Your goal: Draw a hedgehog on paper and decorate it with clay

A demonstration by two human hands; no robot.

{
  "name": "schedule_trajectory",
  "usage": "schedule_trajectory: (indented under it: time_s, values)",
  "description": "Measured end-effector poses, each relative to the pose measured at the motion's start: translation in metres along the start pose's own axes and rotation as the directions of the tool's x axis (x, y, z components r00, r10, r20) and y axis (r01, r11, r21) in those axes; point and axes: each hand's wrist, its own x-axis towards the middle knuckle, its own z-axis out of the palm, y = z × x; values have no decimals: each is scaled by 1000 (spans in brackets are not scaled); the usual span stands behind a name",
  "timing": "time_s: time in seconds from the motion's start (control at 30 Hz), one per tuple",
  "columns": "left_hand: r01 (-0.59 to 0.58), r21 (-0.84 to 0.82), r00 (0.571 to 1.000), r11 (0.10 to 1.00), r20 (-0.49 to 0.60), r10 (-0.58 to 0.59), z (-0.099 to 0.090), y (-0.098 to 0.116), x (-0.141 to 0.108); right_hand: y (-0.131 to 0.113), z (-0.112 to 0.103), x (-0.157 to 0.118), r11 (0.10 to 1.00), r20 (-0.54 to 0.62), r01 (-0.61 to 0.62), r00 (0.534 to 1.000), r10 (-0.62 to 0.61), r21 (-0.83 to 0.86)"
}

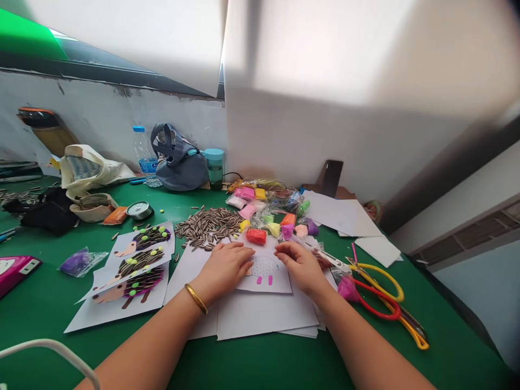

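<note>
A small white sheet (264, 286) with a drawn, dotted animal outline lies on a stack of paper. Two pink clay legs (265, 280) are stuck below the outline. My left hand (227, 268) rests flat on the left part of this sheet, fingers stretched toward the drawing, with a gold bangle at the wrist. At its right edge, my right hand (298, 265) has thumb and fingertips pinched together; whatever may be between them is hidden. A red clay packet (255, 236) sits just beyond the sheet, beside a heap of striped sunflower seeds (208, 225).
Seed-and-clay hedgehog pictures (140, 265) overlap on the left. Bagged coloured clay (276, 214) is piled behind the sheet. Yellow- and red-handled scissors (382, 292) lie at right, near a phone (332, 179) leaning on the wall. A white cable (52, 346) curves at lower left.
</note>
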Motion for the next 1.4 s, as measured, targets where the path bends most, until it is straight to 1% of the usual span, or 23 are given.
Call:
schedule_trajectory:
  time_s: [0.1,0.2,0.37,0.47,0.63,0.77,0.87,1.03,1.13,1.23,1.4]
  values:
    - [21,-23,998,1000,-64,-22,0,3,2,-1,-1,-1,1000,20,1,1000,-1,-3]
    - [25,-89,990,996,-135,-37,-2,12,3,-3,0,-3,1000,55,18,998,-18,13]
    - [-57,-213,972,975,-235,6,-6,33,0,-12,10,-11,992,170,-17,985,-5,128]
    - [-96,-256,964,962,-265,26,-4,44,-3,-18,16,-16,989,227,-5,973,-29,147]
    - [-90,-322,951,942,-309,-14,0,50,-5,-23,18,-20,985,261,-43,965,-2,166]
    - [-100,-332,946,938,-324,-14,2,49,-5,-22,16,-20,985,259,-64,966,21,159]
    - [-111,-320,941,941,-337,-4,2,49,-5,-22,15,-20,986,270,-54,963,11,155]
    - [-133,-332,941,934,-338,13,-1,51,-5,-20,12,-21,996,288,49,955,-69,76]
    - [-98,-352,947,931,-319,-21,-5,53,-6,-18,11,-22,992,265,89,958,-109,84]
    - [-62,-368,959,928,-278,-46,-9,53,-7,-17,11,-22,989,233,123,963,-137,77]
    - [-87,-358,979,930,-202,14,-9,51,-5,-21,12,-26,971,207,240,951,-232,-16]
